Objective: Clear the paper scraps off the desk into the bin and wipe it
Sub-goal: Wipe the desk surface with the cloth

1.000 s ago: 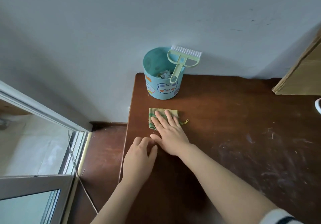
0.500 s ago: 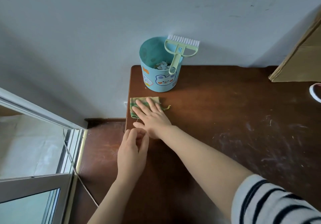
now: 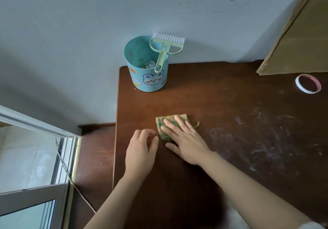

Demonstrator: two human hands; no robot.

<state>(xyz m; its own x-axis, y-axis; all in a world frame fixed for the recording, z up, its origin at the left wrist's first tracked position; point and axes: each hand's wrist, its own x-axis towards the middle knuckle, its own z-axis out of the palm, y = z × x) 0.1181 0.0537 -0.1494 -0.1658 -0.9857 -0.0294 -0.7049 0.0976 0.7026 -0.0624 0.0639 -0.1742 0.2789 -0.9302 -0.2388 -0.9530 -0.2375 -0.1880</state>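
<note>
Nearest the person, two bare forearms reach out over the dark brown desk (image 3: 230,166) from its near edge. The left hand (image 3: 142,150) rests on the desk close to its left edge, fingers loosely curled, with nothing visible in its grasp. Just beside it, the right hand (image 3: 186,145) lies flat, fingers straight and slightly spread, pressing down on a folded green and yellow cloth (image 3: 160,122); the fingers cover much of the cloth and nothing is gripped. To the right of the hands the desk surface carries pale smears and scratches (image 3: 266,140). Further back, a teal bin (image 3: 147,81) with cartoon animal prints stands upright at the far left corner of the desk, against the wall (image 3: 88,33). Paper scraps (image 3: 150,63) lie inside it. A pale green brush (image 3: 165,49) with white bristles rests across the bin's rim, handle pointing into the bin. At the far right, a tape roll (image 3: 308,92) lies flat on the desk, just in front of a sheet of cardboard (image 3: 301,42) that leans against the wall. Left of the desk, a window frame (image 3: 35,193) stands beside the brown floor (image 3: 95,157).
</note>
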